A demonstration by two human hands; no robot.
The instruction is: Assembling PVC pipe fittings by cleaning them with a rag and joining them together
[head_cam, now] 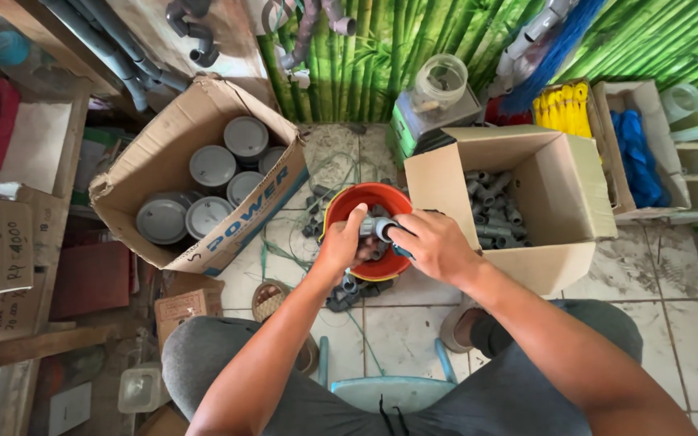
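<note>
I sit over a red bowl (347, 206) on the tiled floor, and both my hands meet above it. My left hand (341, 242) and my right hand (430, 242) together grip a small grey pipe fitting (375, 228), the left on its left end, the right on its right end. More grey fittings (341, 297) lie on the floor by the bowl's near side. What lies inside the bowl is mostly hidden by my hands.
An open cardboard box (563, 186) at the right holds several grey pipe fittings. A larger tilted box (264, 190) at the left holds round grey caps. A clear plastic jar (439, 81), yellow and blue goods and grey pipes stand at the back. My knees frame a light blue stool (381, 389).
</note>
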